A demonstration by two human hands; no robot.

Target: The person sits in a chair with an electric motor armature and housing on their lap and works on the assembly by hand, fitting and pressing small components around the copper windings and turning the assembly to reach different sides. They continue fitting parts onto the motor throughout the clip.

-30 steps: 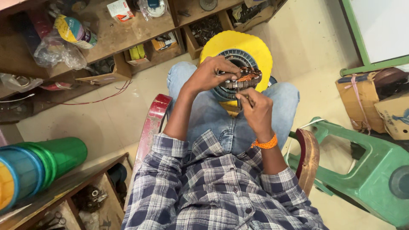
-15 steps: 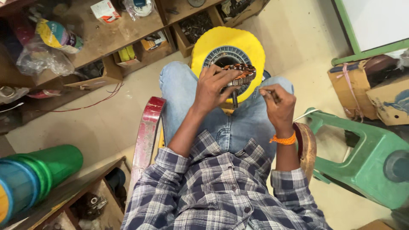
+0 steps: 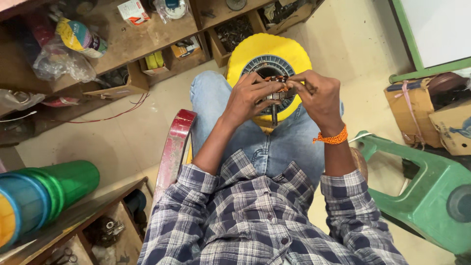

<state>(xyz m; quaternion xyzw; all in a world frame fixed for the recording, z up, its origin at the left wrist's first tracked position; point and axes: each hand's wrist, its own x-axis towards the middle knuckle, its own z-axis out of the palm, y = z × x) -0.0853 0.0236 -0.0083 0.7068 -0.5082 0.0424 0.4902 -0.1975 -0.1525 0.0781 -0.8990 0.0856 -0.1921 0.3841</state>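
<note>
The wooden shelves ran along the wall, so small things sat close by. Their open boxes held dark metal bits, a little white box and plastic bags. A green plastic stool lay tipped on the floor, near brown cardboard boxes. A stack of green and blue tubs lay on its side.

The person sat with the round yellow part propped on their knees, so it stayed up for working. In front of it was a small part with copper wire. The left hand gripped it. The right hand pinched it from the other side, with an orange band on the wrist.
</note>
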